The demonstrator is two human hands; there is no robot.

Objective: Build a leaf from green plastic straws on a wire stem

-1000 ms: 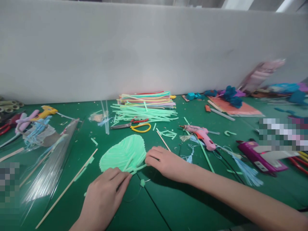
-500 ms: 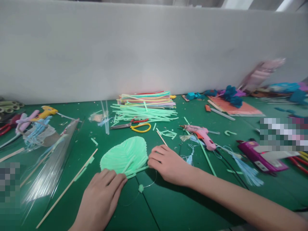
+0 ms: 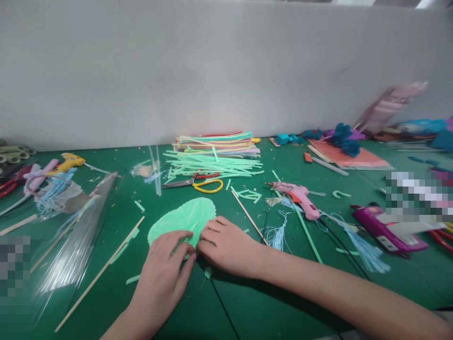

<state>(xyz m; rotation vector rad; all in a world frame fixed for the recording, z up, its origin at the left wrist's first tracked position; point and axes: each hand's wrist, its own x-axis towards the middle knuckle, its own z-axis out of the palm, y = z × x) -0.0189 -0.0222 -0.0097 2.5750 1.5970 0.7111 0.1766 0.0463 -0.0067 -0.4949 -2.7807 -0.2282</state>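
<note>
Grey wall [image 3: 212, 71] spans the far side, left to right; surface plain, palest low at centre. Green table [image 3: 198, 311] in front, dark seam [image 3: 224, 307] at near centre. Pale strips [image 3: 356, 2] visible above wall's top edge, far right. Light soft, diffuse.

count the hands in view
2: the left hand covers the near-left edge of the green leaf-shaped piece; the right hand is at its near-right edge. No others show, though pixelation at the sides could hide some.

Soft light glares off clear plastic [image 3: 71, 255]; right edges blur
</note>
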